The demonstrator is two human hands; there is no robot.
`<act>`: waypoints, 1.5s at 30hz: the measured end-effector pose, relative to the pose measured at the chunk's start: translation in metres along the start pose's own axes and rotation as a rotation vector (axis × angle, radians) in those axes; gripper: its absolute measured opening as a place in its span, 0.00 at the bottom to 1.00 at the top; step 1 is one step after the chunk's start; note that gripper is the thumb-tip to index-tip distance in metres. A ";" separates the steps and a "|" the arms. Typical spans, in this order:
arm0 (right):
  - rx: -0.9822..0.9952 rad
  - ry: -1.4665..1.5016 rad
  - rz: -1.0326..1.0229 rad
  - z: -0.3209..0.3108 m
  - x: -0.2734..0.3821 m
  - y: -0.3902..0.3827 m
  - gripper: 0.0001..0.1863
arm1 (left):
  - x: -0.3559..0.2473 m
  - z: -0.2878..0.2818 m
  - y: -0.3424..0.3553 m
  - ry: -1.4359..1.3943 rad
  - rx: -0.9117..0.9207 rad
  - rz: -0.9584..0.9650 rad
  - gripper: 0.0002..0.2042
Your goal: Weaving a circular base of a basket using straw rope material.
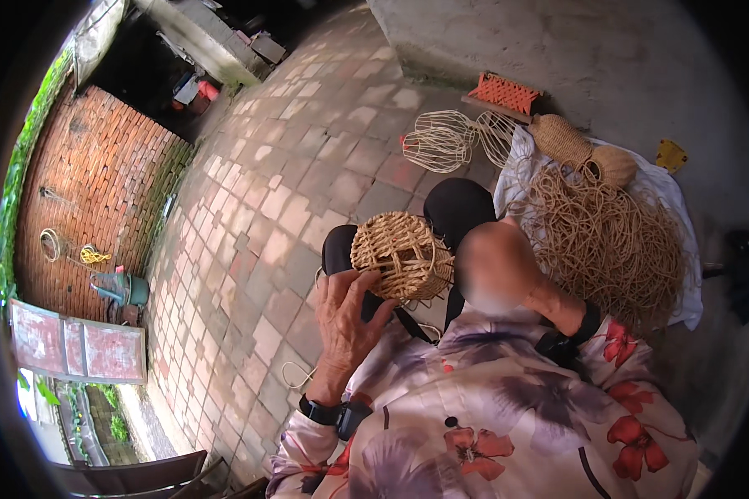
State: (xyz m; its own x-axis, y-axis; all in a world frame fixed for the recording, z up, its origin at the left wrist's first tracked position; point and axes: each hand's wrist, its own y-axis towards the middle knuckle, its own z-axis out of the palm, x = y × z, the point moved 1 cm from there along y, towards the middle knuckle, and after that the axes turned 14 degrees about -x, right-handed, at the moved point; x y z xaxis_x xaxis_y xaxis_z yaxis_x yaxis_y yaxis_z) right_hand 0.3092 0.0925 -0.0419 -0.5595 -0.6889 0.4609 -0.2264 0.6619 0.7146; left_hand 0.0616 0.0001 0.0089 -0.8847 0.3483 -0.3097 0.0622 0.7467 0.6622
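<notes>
A small half-woven basket (399,249) of tan straw cord rests on my lap between my dark-clad knees, its open ribs and gaps showing on the right side. My left hand (347,312) is at its lower left edge, fingers bent against the weave and thumb reaching under it. At the basket's right side is my right hand (501,264); a blur covers it, so its fingers and anything in them cannot be made out. A thin loose cord (295,374) curls out below my left wrist.
On the right, a big heap of straw cord (607,241) lies on a white cloth (689,287). Beyond it are a woven tan vessel (560,139), wire frames (441,140) and an orange lattice crate (508,94) by the wall. A brick wall (100,191) stands at left.
</notes>
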 end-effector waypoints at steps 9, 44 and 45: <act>0.209 -1.125 0.709 -0.221 -0.274 -0.141 0.12 | -0.005 0.003 0.002 -0.083 0.022 -0.041 0.23; 0.130 0.334 -0.162 0.016 0.019 0.070 0.06 | -0.029 0.032 0.030 -0.024 0.030 0.181 0.17; 0.159 0.326 -0.197 0.017 0.018 0.072 0.06 | -0.028 0.034 0.030 -0.026 0.031 0.184 0.17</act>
State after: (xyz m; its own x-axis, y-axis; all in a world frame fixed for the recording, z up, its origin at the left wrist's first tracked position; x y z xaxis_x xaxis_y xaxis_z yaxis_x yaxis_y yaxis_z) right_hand 0.2687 0.1327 0.0091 -0.2167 -0.8475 0.4845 -0.4390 0.5279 0.7271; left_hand 0.1038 0.0322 0.0143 -0.8447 0.4953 -0.2030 0.2369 0.6860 0.6879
